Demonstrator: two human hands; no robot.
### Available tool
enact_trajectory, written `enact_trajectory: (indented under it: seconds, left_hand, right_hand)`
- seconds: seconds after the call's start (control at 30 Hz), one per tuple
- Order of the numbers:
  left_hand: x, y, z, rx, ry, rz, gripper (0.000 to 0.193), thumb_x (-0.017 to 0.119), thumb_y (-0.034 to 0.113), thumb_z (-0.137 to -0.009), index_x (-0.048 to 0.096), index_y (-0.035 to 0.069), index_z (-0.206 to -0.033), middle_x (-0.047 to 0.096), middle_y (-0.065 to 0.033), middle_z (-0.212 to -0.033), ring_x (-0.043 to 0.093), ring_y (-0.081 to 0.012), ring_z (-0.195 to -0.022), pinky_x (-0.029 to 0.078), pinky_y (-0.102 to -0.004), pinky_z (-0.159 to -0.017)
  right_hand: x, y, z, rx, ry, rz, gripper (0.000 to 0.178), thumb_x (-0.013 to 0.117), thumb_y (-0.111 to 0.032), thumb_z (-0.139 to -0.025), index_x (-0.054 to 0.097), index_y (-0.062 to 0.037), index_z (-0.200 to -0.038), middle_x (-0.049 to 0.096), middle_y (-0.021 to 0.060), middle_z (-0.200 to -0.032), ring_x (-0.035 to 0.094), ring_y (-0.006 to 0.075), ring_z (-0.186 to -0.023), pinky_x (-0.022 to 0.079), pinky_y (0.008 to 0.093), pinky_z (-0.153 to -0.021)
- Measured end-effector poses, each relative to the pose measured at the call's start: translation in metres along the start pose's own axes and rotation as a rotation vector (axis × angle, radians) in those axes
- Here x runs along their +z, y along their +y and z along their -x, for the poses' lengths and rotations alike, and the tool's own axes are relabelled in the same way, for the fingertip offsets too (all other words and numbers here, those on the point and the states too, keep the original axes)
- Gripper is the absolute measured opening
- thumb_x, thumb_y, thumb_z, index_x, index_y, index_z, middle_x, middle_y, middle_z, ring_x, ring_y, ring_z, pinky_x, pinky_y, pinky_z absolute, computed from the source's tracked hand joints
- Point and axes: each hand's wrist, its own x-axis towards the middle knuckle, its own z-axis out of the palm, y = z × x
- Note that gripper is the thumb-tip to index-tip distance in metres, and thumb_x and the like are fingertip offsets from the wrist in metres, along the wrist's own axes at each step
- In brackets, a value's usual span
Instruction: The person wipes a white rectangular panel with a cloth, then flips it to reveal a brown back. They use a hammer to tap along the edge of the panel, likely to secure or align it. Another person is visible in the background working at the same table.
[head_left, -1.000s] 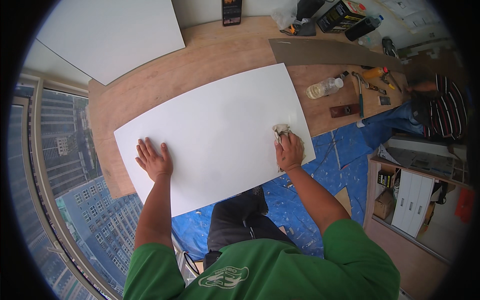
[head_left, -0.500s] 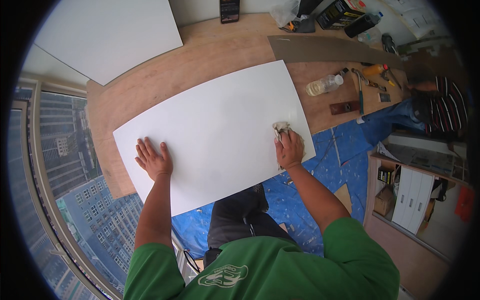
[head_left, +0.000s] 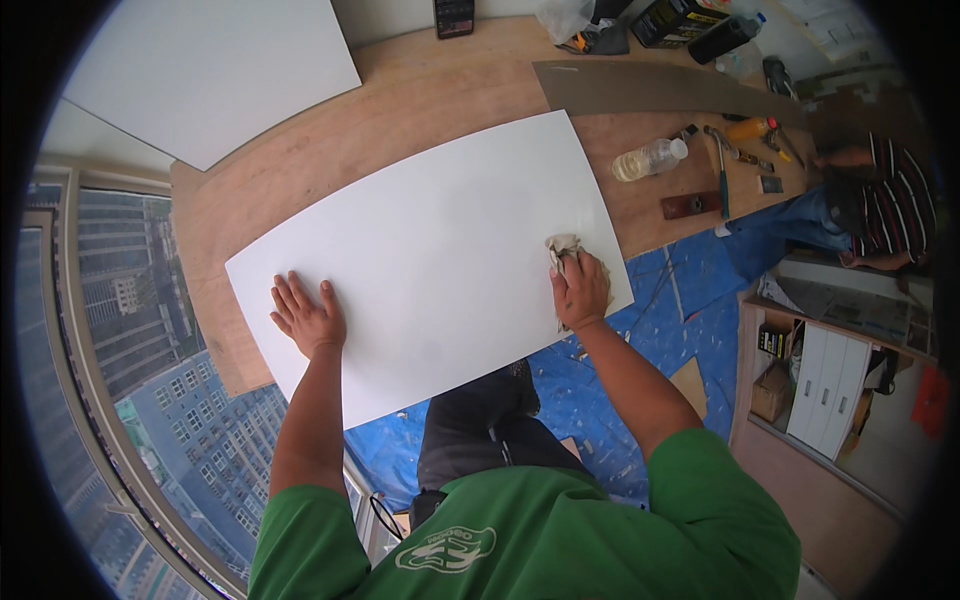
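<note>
A large white panel [head_left: 440, 270] lies flat on the wooden worktable [head_left: 215, 290], its near edge sticking out past the table. Fingers spread, my left hand [head_left: 309, 313] rests flat on the panel's left part. Close to the right edge, my right hand [head_left: 581, 290] presses a crumpled, stained pale rag [head_left: 563, 244] against the surface. Part of the rag is hidden under the palm. To the right of the panel a clear plastic bottle [head_left: 650, 160] with pale yellowish liquid lies on the table.
A hammer [head_left: 721, 175], a reddish-brown block [head_left: 690, 205] and an orange bottle [head_left: 750, 128] lie at the table's right. Another white sheet [head_left: 210, 75] stands far left. A phone [head_left: 454, 18] is at the back. Blue sheeting [head_left: 690, 290] covers the floor; a person [head_left: 895, 200] is at far right.
The right hand and rag remain at the panel's right edge, with hardly any shift. The left hand stays in place. The view has tilted slightly, and the person at far right has moved an arm.
</note>
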Motion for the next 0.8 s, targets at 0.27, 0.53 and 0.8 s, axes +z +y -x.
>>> enact_trajectory:
  seconds: [0.27,0.53,0.8]
  left_hand:
    - [0.0018,0.0002,-0.0012,0.002,0.013,0.008,0.080,0.034,0.065,-0.102,0.026,0.015,-0.164,0.017,-0.0072,-0.173,0.010,-0.0241,-0.160,0.003,-0.0492,-0.129]
    - [0.0046,-0.0022,-0.0015,0.010,0.026,0.013,0.080,0.033,0.066,-0.102,0.026,0.016,-0.164,0.017,-0.0074,-0.173,0.010,-0.0239,-0.160,0.004,-0.0495,-0.129]
    - [0.0032,-0.0017,-0.0012,0.008,0.025,0.029,0.080,0.033,0.065,-0.102,0.027,0.015,-0.164,0.017,-0.0076,-0.173,0.009,-0.0239,-0.160,0.003,-0.0491,-0.129]
  right_hand:
    - [-0.0003,0.0008,0.0003,0.017,-0.008,-0.004,0.023,0.068,-0.026,-0.091,0.064,-0.0091,-0.106,0.057,0.0145,-0.108,0.056,0.0382,-0.101,0.048,0.0502,-0.089]
    - [-0.0015,-0.0018,-0.0001,0.044,-0.035,0.021,0.023,0.068,-0.026,-0.091,0.064,-0.0093,-0.107,0.057,0.0139,-0.110,0.056,0.0370,-0.103,0.048,0.0503,-0.089]
    - [0.0015,0.0006,0.0010,0.026,-0.025,0.021,0.028,0.068,-0.027,-0.093,0.063,-0.0050,-0.109,0.059,0.0182,-0.112,0.057,0.0404,-0.104,0.048,0.0517,-0.089]
